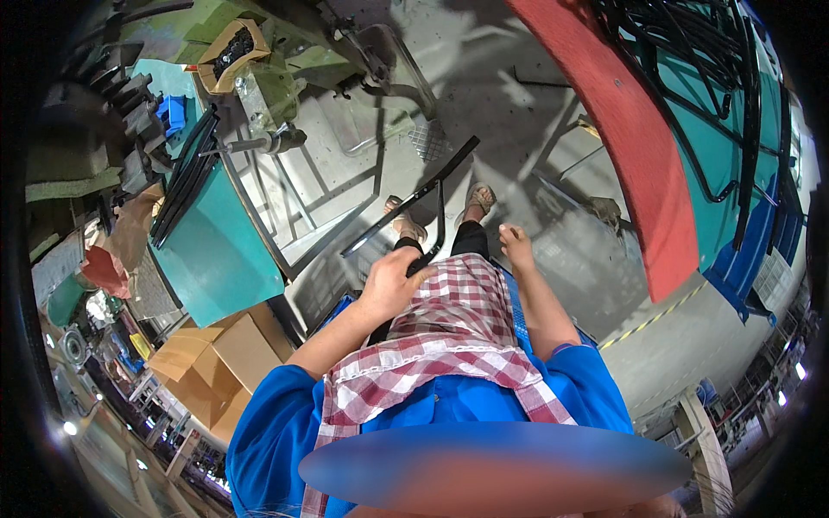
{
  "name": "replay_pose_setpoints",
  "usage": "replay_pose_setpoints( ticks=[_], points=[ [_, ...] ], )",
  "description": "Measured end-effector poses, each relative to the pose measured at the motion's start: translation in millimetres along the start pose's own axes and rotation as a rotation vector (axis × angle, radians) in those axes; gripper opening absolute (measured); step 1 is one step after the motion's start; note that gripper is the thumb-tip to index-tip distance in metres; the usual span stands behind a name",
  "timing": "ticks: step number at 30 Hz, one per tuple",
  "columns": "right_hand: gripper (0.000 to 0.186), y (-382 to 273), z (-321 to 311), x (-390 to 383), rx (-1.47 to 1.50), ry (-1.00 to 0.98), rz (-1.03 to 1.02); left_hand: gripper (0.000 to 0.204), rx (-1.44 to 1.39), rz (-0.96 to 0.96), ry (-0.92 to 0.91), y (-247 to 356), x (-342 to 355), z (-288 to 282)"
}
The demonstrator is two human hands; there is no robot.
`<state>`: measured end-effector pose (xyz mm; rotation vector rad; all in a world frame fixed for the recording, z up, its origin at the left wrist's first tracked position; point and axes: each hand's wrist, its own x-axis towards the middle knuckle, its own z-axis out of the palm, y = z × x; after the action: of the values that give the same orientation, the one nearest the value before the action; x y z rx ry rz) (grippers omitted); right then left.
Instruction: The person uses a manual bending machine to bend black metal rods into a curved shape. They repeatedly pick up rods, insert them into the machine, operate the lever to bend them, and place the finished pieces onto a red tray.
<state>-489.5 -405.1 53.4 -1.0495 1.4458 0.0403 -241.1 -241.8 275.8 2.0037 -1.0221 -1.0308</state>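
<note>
My left hand (393,283) is closed around the lower end of a black metal frame piece (441,217). This piece has a long straight bar, and a bent tube joins it partway along. It hangs in front of my lap, tilted up to the right, above my sandalled feet. Off to the right of my lap, my right hand (516,248) is raised with its fingers curled in. What those fingers hold, if anything, is hidden. A red-and-white checked apron (458,298) covers my lap between the two hands.
Left, a teal tabletop (216,276) carries black bars (186,173) and a blue bin (172,114) beside a green machine (263,95). An open cardboard box (229,367) stands below it. Right, a red curved panel (643,147) edges a teal surface piled with bent black tubes (691,95).
</note>
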Motion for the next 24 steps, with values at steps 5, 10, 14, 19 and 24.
replay_pose_setpoints(
  ticks=[5, 10, 14, 19, 24],
  points=[
    [0.074, -14, 20, 9, 0.040, -0.127, 0.017, 0.024, -0.121, -0.110, -0.065, 37, -17, -35],
    [0.088, -52, 41, 16, 0.205, -0.136, -0.103, 0.022, -0.888, -0.115, -0.020, 32, -47, -66],
    [0.074, -88, 48, 38, 0.239, -0.315, -0.137, 0.041, -1.225, -0.021, -0.136, 43, -59, -69],
    [0.043, -118, 78, 17, 0.392, -0.932, 0.228, 0.046, -0.867, -0.164, -0.077, 45, -36, -59],
    [0.041, -85, 81, -2, 0.122, -0.580, 0.145, 0.050, -0.792, -0.087, -0.074, 46, -26, -44]
  ],
)
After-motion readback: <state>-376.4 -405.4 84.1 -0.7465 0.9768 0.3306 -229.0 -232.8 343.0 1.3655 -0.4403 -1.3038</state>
